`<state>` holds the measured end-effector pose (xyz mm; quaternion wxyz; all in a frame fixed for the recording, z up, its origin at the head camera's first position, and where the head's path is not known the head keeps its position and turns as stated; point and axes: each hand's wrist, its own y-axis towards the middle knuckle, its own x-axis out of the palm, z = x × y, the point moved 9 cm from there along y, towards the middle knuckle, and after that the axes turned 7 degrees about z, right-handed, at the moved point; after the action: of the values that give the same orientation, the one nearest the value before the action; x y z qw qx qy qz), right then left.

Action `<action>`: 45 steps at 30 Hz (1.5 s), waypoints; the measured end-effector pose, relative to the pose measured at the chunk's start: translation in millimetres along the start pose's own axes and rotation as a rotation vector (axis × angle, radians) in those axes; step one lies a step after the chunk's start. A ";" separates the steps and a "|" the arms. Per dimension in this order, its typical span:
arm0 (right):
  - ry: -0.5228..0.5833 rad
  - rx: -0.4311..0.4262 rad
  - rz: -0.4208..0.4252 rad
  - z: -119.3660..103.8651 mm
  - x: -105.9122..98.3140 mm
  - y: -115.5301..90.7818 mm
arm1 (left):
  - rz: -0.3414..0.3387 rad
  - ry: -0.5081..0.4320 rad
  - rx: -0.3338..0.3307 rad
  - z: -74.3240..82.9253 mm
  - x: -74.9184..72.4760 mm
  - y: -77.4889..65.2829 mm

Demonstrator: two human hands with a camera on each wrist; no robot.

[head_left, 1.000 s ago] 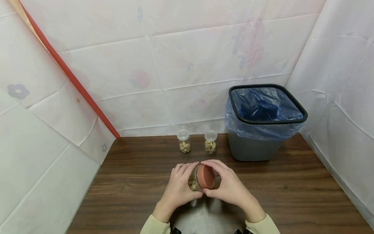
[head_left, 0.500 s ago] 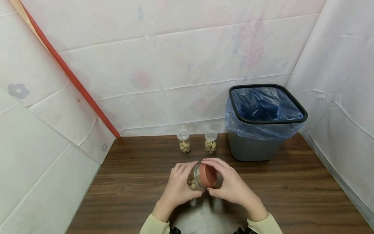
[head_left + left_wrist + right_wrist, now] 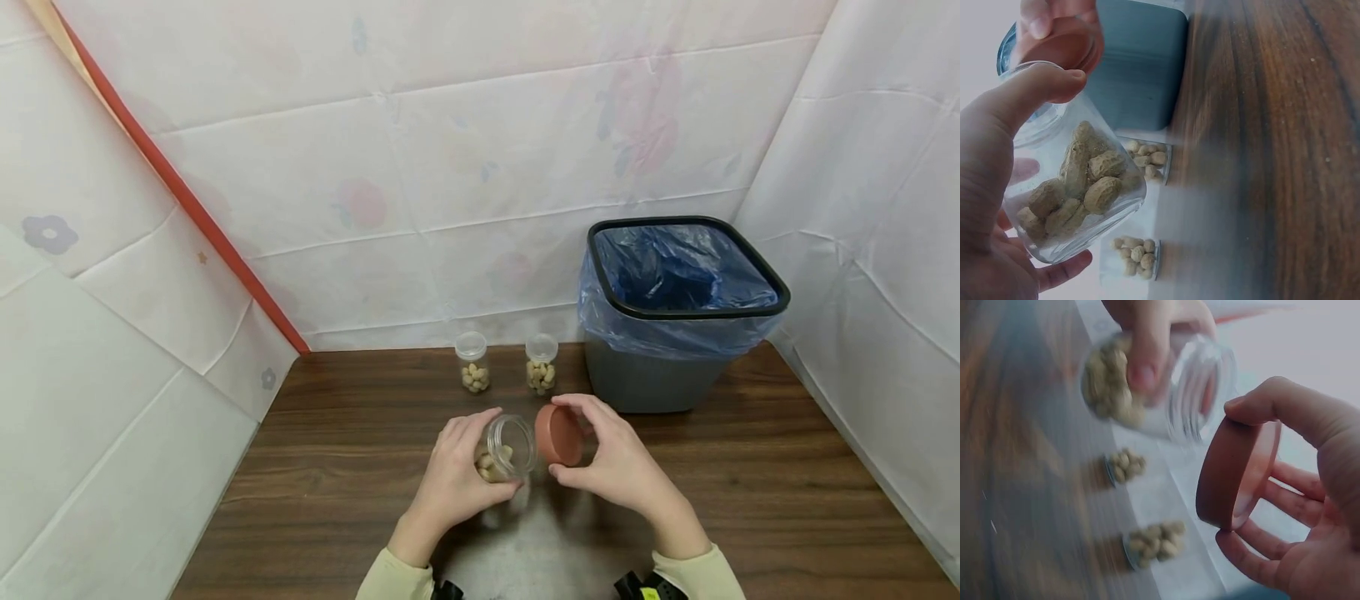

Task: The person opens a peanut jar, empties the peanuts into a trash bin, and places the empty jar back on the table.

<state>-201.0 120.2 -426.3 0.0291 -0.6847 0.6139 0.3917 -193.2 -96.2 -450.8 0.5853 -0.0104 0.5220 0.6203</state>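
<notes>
My left hand (image 3: 455,468) grips a clear jar (image 3: 512,446) around its side, tilted with its uncovered mouth toward the right. Unshelled peanuts (image 3: 1079,181) lie in the lower part of the jar, well shown in the left wrist view. Just right of the mouth, my right hand (image 3: 611,454) pinches a reddish-brown lid (image 3: 559,435) by its rim between thumb and fingers. A narrow gap separates lid and jar in the head view. In the right wrist view the lid (image 3: 1235,472) stands on edge, its hollow inner side partly showing.
Two small clear jars, a left one (image 3: 472,363) and a right one (image 3: 541,364), stand with peanuts near the back of the wooden table (image 3: 337,450). A grey bin (image 3: 637,375) with a blue liner and black rim stands at the back right. White sheeting (image 3: 420,167) hangs behind.
The lid has come off the jar and moved right with my right hand. The jar's mouth now shows uncovered, while my left hand keeps its grip in nearly the same place.
</notes>
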 end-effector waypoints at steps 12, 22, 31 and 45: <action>-0.279 0.208 -0.033 74.3 -39.9 -9.9 | 0.005 -0.009 -0.026 -3.9 -2.6 0.3; -0.342 0.270 -0.109 104.7 -58.0 -20.8 | 0.004 -0.020 -0.040 -4.6 -5.2 1.7; -0.380 0.298 -0.151 118.7 -65.6 -27.1 | -0.017 -0.024 -0.057 -5.8 -4.4 1.1; -0.393 0.368 -0.213 130.1 -67.8 -34.2 | -0.013 -0.014 -0.058 -6.6 -5.3 1.7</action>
<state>-232.5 251.7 -492.6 0.3123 -0.6394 0.5819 0.3938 -196.7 -104.1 -449.4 0.5924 -0.0267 0.4996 0.6315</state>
